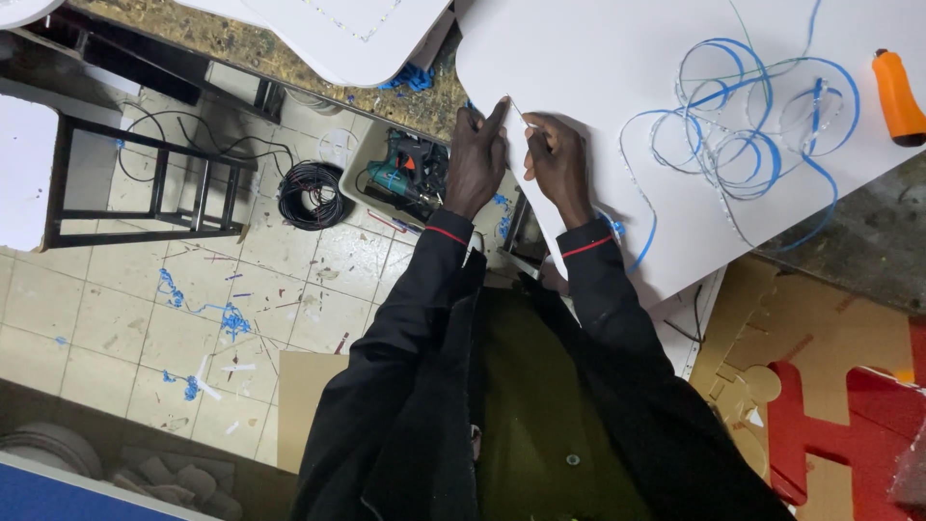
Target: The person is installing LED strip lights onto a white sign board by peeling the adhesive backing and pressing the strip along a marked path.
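— What lies around the black metal frame [145, 178]?

— Pale floor tiles [125, 318], grimy, with blue scraps [227, 320] scattered below it. Just right of it sits a coil of black cable [311, 195], and further right a tub holding a green power drill [400, 174].

— And above it?

— A chipboard worktop [241, 43] with a speckled surface.

The board [617, 116] is white. The tangled strip [743, 125] is blue and white. The tool handle [898, 96] is orange; the sleeves [598, 289] are black with red cuff lines.
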